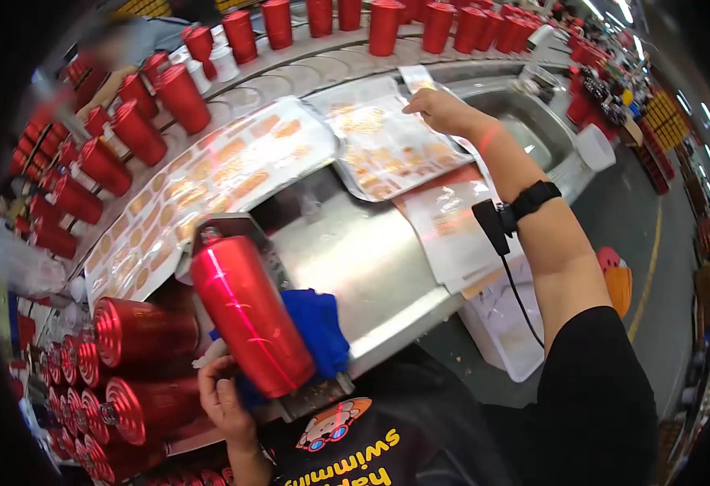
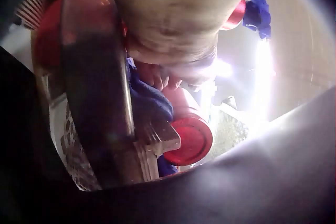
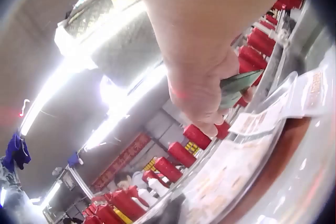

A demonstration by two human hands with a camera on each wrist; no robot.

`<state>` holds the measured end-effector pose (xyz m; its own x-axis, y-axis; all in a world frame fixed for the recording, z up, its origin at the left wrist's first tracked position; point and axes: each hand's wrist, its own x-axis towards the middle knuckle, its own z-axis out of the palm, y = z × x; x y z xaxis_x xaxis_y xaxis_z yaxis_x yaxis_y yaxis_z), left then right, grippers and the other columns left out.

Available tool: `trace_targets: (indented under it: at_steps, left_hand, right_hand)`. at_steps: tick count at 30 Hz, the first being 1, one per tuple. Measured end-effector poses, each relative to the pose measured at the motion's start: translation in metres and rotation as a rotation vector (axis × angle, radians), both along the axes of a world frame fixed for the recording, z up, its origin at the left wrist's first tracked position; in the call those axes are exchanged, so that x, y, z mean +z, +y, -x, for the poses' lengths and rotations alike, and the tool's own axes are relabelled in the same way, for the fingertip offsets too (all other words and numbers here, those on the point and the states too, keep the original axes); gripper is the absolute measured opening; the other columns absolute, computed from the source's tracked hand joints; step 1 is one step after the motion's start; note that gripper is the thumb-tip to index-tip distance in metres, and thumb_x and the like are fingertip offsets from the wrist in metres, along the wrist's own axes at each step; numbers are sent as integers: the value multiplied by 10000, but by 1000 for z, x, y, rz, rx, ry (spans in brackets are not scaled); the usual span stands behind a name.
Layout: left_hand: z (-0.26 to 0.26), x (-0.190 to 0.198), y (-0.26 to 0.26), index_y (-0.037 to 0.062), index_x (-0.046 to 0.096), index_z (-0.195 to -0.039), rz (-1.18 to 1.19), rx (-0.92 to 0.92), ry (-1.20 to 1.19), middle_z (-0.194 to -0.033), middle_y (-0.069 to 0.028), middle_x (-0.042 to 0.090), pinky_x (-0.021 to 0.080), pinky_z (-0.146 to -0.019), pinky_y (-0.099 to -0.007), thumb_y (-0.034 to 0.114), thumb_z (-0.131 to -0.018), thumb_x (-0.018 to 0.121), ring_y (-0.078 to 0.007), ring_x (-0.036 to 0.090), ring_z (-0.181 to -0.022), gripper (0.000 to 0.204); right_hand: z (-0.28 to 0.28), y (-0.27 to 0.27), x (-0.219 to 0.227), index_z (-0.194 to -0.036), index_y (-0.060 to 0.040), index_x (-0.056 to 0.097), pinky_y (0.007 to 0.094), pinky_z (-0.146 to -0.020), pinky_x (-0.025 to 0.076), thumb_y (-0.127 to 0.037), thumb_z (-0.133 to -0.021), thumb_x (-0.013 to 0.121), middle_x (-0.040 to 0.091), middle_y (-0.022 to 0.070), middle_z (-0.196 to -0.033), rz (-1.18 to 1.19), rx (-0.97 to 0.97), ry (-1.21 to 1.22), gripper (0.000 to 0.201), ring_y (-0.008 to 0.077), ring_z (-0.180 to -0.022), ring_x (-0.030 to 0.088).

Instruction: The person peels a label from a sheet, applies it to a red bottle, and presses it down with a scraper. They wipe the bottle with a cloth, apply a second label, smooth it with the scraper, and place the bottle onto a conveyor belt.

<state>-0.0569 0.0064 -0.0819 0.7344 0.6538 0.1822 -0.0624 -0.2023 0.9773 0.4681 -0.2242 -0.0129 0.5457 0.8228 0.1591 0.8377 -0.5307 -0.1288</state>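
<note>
In the head view a red bottle (image 1: 249, 316) lies tilted on a metal stand (image 1: 314, 398), with a blue cloth (image 1: 316, 328) beside and under it. My left hand (image 1: 229, 405) is at the bottle's lower left side, fingers bent, a small white piece at the fingertips. The left wrist view shows those fingers (image 2: 160, 76) against the bottle (image 2: 190, 137) and the cloth (image 2: 149, 95). My right hand (image 1: 445, 113) is over the far edge of a sheet-covered tray (image 1: 383, 190). Seen from the right wrist, this hand (image 3: 202, 87) pinches a flat green piece (image 3: 239, 88).
Another tray (image 1: 278, 134) of printed sheets lies to the left. Red bottles stand along a conveyor (image 1: 282, 77); several more lie stacked (image 1: 148, 332) at lower left. A sink (image 1: 525, 121) and a white container (image 1: 594, 147) are at right, above a white bin (image 1: 505, 332).
</note>
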Motion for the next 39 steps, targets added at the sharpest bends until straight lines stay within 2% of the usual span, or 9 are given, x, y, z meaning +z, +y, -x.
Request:
trace_targets:
  at_steps: [4,8,13,16,19,22,25,31,39]
  left_hand:
    - [-7,-4,2,-16,536,-1097,-8,33,-20,-973,-48,570,400,-789,-254,384,-973,509,-103,498,-876,419]
    - [-5,-3,7,-30,575,-1027,-16,63,30,-969,-89,600,419,-764,-273,404,-934,528,-141,528,-838,447]
    - [-4,-7,7,-22,576,-1010,74,86,28,-960,-90,609,414,-755,-273,434,-915,549,-141,527,-827,466]
    - [-2,-9,8,-12,557,-1033,114,69,29,-942,-70,584,404,-753,-263,400,-923,558,-124,506,-818,426]
    - [-7,-3,4,-1,523,-1049,199,65,-7,-915,-40,546,386,-766,-249,357,-949,549,-101,474,-814,372]
    - [-6,-3,5,-3,523,-1047,212,63,-11,-924,-44,548,387,-771,-252,352,-946,554,-102,484,-826,370]
    - [-8,-2,2,-7,518,-1041,247,83,-24,-949,-56,558,407,-821,-269,354,-943,563,-123,524,-888,377]
    - [-5,-7,5,-7,511,-1047,259,71,-43,-964,-68,565,425,-852,-288,338,-945,569,-140,543,-910,365]
    - [-10,1,-1,2,508,-1043,303,77,-47,-964,-67,565,426,-841,-282,310,-944,571,-135,541,-903,329]
  right_hand:
    - [-22,85,-5,-1091,-72,700,380,-939,456,52,-834,484,627,165,-1136,47,80,-53,357,327,-1060,585]
    - [-52,115,-17,-1101,-88,702,395,-903,480,-18,-815,537,646,158,-1073,611,-140,-24,339,312,-1062,609]
    - [-50,93,-39,-1329,-310,533,432,-938,471,-78,-859,548,529,134,-1298,656,-257,10,525,407,-1163,542]
    - [-45,77,-35,-1323,-302,533,437,-955,461,-86,-872,556,497,125,-1324,488,-332,-66,501,397,-1199,508]
    - [-94,60,-72,-1288,-294,564,437,-969,457,-98,-872,582,517,123,-1294,245,-141,-206,460,379,-1207,499]
    - [-125,67,-74,-1285,-260,576,425,-968,461,-132,-855,629,520,125,-1292,83,-64,-158,452,373,-1178,519]
    - [-131,81,-65,-1244,-180,601,413,-970,455,-219,-815,693,523,157,-1269,-39,-331,-117,441,369,-1139,538]
    - [-143,90,-67,-1086,-106,640,425,-912,465,-362,-716,769,531,210,-1186,-110,-362,-117,469,368,-1069,563]
    - [-147,70,-79,-855,-63,690,414,-807,484,-201,-787,710,597,149,-983,-311,-162,-271,156,333,-904,594]
